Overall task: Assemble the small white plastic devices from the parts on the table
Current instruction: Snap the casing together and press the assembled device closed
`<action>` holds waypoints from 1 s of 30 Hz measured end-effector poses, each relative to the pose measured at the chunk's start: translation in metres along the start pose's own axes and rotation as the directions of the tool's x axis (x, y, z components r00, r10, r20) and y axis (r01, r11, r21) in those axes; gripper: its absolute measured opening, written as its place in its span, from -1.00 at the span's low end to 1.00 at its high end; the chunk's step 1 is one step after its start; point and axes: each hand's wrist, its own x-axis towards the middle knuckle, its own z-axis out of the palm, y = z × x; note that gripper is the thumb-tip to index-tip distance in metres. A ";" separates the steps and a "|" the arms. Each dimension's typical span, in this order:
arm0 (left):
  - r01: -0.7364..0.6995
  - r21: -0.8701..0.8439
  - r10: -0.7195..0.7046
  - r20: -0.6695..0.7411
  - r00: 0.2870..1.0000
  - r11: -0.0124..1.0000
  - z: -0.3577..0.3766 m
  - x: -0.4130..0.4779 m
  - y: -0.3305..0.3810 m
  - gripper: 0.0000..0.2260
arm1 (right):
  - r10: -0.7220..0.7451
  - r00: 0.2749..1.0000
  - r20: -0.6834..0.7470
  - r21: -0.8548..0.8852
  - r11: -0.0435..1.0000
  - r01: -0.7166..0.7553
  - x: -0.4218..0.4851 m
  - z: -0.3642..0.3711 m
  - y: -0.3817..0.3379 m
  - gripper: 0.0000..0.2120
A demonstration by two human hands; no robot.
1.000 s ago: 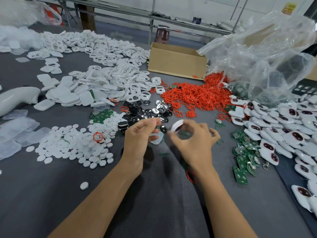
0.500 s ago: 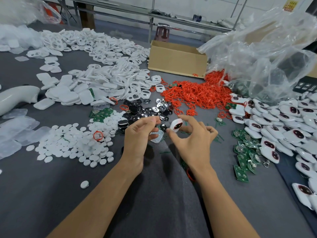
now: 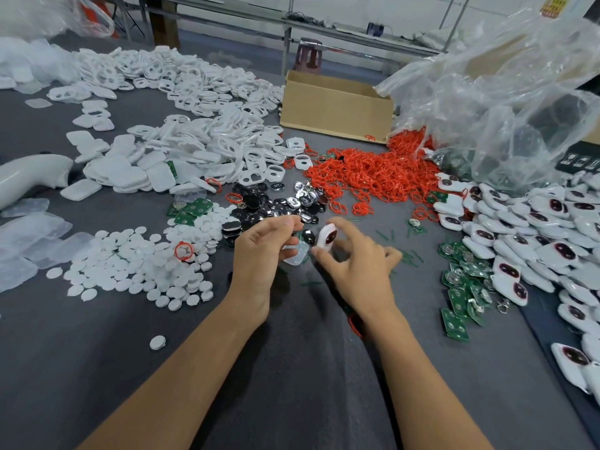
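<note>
Right hand (image 3: 357, 267) pinches a white device (image 3: 326, 236) over the table (image 3: 130, 368); left hand (image 3: 259, 254) grips a translucent piece (image 3: 296, 255). Risk: the fingertip-only pinch could drop the device among the loose black inserts (image 3: 259, 203).

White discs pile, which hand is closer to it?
Left. The left hand, holding a clear piece, is just right of the white discs; the right hand, holding a white device, is farther right.

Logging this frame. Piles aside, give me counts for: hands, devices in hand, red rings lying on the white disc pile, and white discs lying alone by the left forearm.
Hands: 2 (left hand, right hand)
White device pinched in the right hand: 1
Red ring on the disc pile: 1
Lone white disc: 1
Total: 5
</note>
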 end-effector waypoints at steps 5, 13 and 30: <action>0.002 0.042 -0.004 0.036 0.999 0.999 0.000 0.000 -0.001 -0.87 | -0.056 0.998 -0.006 0.165 0.985 0.056 -0.001 0.002 -0.005 -0.57; 0.023 0.042 -0.028 0.112 0.993 0.999 0.003 -0.004 -0.002 -0.83 | -0.006 0.974 0.225 0.581 0.803 -0.129 0.002 -0.002 -0.008 -0.57; -0.027 0.184 -0.004 0.167 0.986 0.983 0.002 -0.006 -0.007 -0.80 | 0.116 0.895 0.430 0.737 0.527 -0.422 0.004 -0.007 -0.007 -0.62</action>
